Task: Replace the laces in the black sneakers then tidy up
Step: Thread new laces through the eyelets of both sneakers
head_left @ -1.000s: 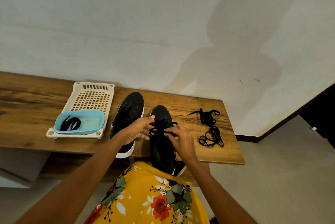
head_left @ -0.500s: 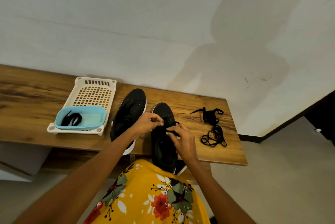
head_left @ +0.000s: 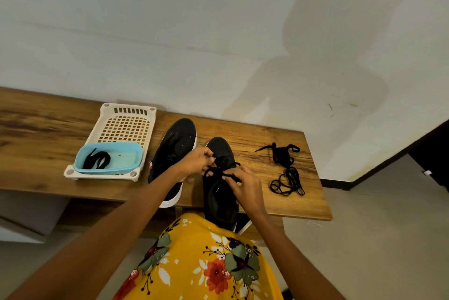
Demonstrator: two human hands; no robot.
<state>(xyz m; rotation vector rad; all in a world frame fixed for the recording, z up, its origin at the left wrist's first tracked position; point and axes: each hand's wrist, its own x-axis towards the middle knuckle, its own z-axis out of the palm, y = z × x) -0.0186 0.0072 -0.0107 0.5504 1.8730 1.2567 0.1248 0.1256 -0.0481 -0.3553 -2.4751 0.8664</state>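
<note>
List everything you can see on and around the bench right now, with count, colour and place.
sneakers: 2, black with white soles, side by side mid-bench; left sneaker has bare eyelets, right sneaker is being laced
lace on the right sneaker: 1, black, across its eyelets
loose laces: one tangled pile, black, on the bench right of the sneakers; count unclear
basket: 1, cream, left part of the bench
tub: 1, light blue, in the basket's near end
lace in the tub: black, bundled; count unclear
bench: 1, wood-grain brown, against the wall
wall: pale grey-white
dress: yellow floral, bottom of view
hands: left hand and right hand, both pinching the lace over the right sneaker
</note>
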